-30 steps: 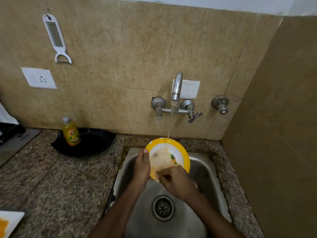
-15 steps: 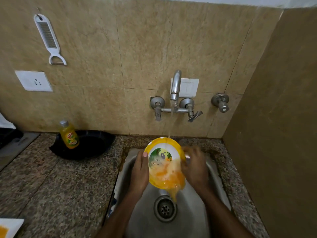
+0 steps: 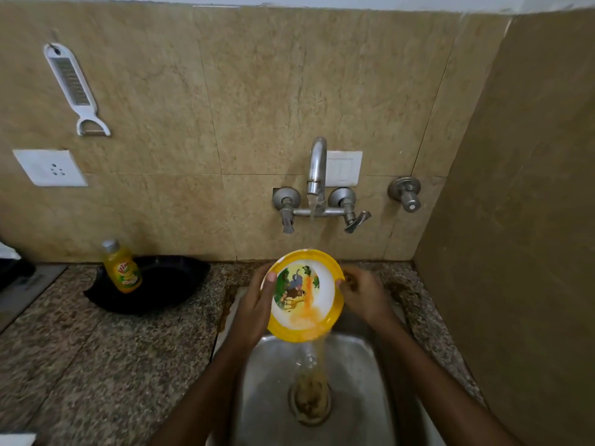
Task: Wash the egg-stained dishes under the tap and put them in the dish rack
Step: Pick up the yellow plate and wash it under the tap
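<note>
A yellow-rimmed plate (image 3: 325, 292) with a cartoon animal picture is tilted over the steel sink (image 3: 273, 381), right under the running tap (image 3: 317, 165). Orange egg residue streams down its lower half and pours off the rim toward the drain (image 3: 309, 402). My left hand (image 3: 257, 304) grips the plate's left edge, thumb on the face. My right hand (image 3: 363, 294) holds the right edge, its fingers mostly behind the rim.
A yellow dish-soap bottle (image 3: 122, 267) stands in a black pan (image 3: 167, 284) on the granite counter (image 3: 96, 355) to the left. A white plate corner (image 3: 16, 440) shows at bottom left. A grater (image 3: 75, 88) and a socket (image 3: 50, 167) are on the wall. A side wall (image 3: 521, 239) is close on the right.
My right hand left the plate's face and took hold of its right edge. The egg has washed downward, uncovering the picture, and orange water now runs into the drain.
</note>
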